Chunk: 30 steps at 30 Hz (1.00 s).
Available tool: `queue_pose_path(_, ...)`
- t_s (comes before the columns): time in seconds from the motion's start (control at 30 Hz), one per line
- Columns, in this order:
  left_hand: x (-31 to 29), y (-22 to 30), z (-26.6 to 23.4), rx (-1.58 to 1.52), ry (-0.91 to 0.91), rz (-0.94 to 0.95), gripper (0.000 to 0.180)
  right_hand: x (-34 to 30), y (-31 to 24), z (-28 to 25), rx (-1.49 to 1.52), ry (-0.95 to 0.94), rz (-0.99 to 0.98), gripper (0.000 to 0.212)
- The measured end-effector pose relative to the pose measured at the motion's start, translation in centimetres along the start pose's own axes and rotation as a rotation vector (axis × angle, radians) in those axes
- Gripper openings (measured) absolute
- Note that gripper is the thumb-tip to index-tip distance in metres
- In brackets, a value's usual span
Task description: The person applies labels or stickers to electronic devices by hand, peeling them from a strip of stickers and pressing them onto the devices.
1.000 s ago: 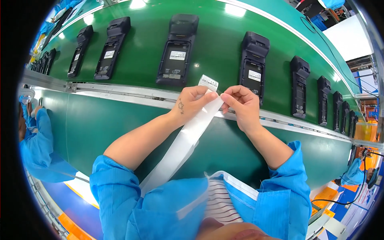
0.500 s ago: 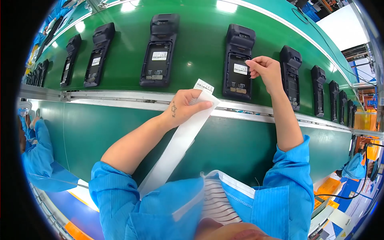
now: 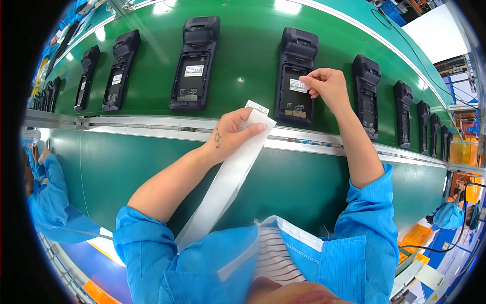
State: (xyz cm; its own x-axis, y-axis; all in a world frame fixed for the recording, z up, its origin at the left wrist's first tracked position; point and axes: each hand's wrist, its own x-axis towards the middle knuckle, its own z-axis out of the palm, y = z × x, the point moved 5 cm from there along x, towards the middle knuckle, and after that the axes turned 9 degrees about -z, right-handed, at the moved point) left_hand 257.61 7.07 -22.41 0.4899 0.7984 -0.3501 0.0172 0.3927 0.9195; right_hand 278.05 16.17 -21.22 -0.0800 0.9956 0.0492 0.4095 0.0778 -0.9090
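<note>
My left hand (image 3: 234, 133) is closed on a long white strip of labels (image 3: 212, 195), thumb on top. A printed white label (image 3: 257, 108) shows at the strip's upper end, and the strip hangs down toward my chest. My right hand (image 3: 326, 88) is over a black handheld terminal (image 3: 297, 48) lying on the green belt with its rear compartment uncovered. Thumb and forefinger pinch together at the right edge of a white label (image 3: 297, 85) inside that compartment. The label lies almost flat there; the exact contact is partly hidden by the fingertips.
More terminals lie along the green conveyor (image 3: 243, 55): a labelled one (image 3: 194, 63) to the left, an unlabelled one (image 3: 366, 96) to the right, several beyond. A metal rail (image 3: 177, 121) separates the belt from the near green worktop (image 3: 288, 182). Another person's blue sleeve (image 3: 53, 187) is at far left.
The terminals have shifted slightly left along the belt. My right hand has moved left with its terminal, still at the label. My left hand and the strip have barely moved.
</note>
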Motion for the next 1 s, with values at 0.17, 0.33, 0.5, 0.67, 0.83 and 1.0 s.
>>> queue_pose_path(0.17, 0.3, -0.3, 0.5, -0.178, -0.086, -0.068, 0.023, 0.2, 0.1, 0.1, 0.002, -0.013, 0.006, 0.017)
queue_pose_path(0.33, 0.7, -0.1, 1.1, -0.179, -0.119, -0.065, 0.025, 0.5, -0.1, 0.0, -0.016, -0.026, 0.000, 0.016)
queue_pose_path(0.5, 0.8, -0.2, 1.6, -0.193, -0.112, -0.053, 0.025, 0.8, -0.8, 0.3, -0.151, -0.063, -0.046, 0.014)
queue_pose_path(0.67, 0.8, -0.7, 2.0, -0.171, -0.103, -0.014, 0.022, 0.6, -1.6, 0.5, -0.379, -0.150, -0.050, 0.017)
queue_pose_path(0.83, 0.3, -0.2, 2.4, -0.056, -0.075, -0.001, 0.024, -0.5, -2.3, 0.8, -0.555, -0.181, -0.182, 0.022)
queue_pose_path(1.0, 0.6, 0.4, 3.1, 0.190, -0.087, 0.108, 0.024, -4.6, -4.0, 4.2, 0.238, -0.477, -0.195, 0.020)
